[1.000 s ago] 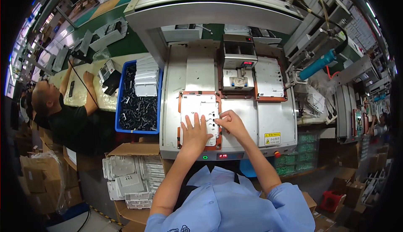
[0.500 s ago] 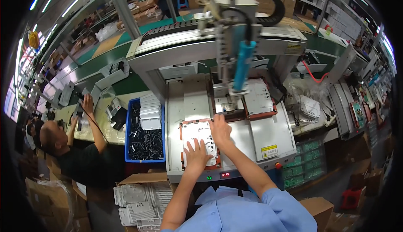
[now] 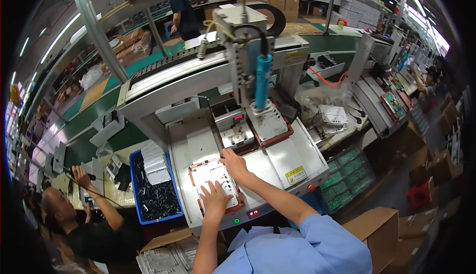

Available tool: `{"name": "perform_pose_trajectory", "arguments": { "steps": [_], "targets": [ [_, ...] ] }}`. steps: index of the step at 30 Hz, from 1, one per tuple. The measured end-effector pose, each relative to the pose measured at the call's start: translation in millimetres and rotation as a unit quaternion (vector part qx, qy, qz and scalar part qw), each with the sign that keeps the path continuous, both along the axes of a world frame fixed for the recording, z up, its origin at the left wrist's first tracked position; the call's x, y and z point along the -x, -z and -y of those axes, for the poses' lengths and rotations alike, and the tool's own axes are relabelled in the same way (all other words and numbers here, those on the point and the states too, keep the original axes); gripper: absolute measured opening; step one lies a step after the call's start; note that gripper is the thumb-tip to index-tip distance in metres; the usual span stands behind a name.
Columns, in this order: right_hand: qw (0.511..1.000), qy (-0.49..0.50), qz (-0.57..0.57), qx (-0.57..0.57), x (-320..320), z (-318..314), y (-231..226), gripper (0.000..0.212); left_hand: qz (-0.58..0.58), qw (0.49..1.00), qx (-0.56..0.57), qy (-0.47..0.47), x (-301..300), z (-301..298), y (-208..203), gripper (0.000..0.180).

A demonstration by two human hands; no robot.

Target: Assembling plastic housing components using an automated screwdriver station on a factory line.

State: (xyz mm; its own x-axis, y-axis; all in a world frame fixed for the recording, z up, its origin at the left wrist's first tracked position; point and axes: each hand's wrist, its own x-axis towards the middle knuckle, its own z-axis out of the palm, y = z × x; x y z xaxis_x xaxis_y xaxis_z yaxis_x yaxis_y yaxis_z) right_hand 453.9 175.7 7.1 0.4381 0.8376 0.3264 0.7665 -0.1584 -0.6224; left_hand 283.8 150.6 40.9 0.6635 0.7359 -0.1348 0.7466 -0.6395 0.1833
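A white perforated panel [image 3: 204,176] lies in a red-brown fixture [image 3: 194,168] on the left side of the machine bed [image 3: 186,147]. My left hand [image 3: 214,199] rests flat on the panel's near part, fingers spread. At the far right corner of the same panel is my right hand [image 3: 234,165], its fingers bent and close together; whatever they pinch is hidden. Farther right, a second white panel [image 3: 271,127] sits in its own red-brown fixture. The machine's blue screwdriver [image 3: 263,82] stands upright over that panel's far part.
Left of the machine, a blue bin [image 3: 133,177] holds small black parts and stacked white pieces [image 3: 156,167]. A co-worker [image 3: 74,224] works farther left. Cardboard boxes [image 3: 369,232] stand near right, beside trays of green boards [image 3: 344,177]. The gantry beam [image 3: 178,78] crosses behind.
My view has turned, shifting the scene. The screwdriver head has moved from beside the right-hand panel to above it. Both hands stay at the left-hand panel.
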Motion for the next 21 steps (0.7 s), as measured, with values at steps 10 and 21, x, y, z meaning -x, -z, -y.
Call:
{"name": "perform_pose_trajectory", "arguments": {
  "steps": [10,21],
  "targets": [
    [0.983,-0.178,-0.048,-0.015,-23.9,-10.2,1.9,0.016,-0.027,0.999,0.011,-0.019,7.3,1.1,2.3,0.080],
    [0.951,0.033,-0.307,-0.012,64.2,151.6,-24.5,0.027,0.018,0.999,-0.035,-0.015,-5.4,-3.5,6.7,0.075]
  ]
}}
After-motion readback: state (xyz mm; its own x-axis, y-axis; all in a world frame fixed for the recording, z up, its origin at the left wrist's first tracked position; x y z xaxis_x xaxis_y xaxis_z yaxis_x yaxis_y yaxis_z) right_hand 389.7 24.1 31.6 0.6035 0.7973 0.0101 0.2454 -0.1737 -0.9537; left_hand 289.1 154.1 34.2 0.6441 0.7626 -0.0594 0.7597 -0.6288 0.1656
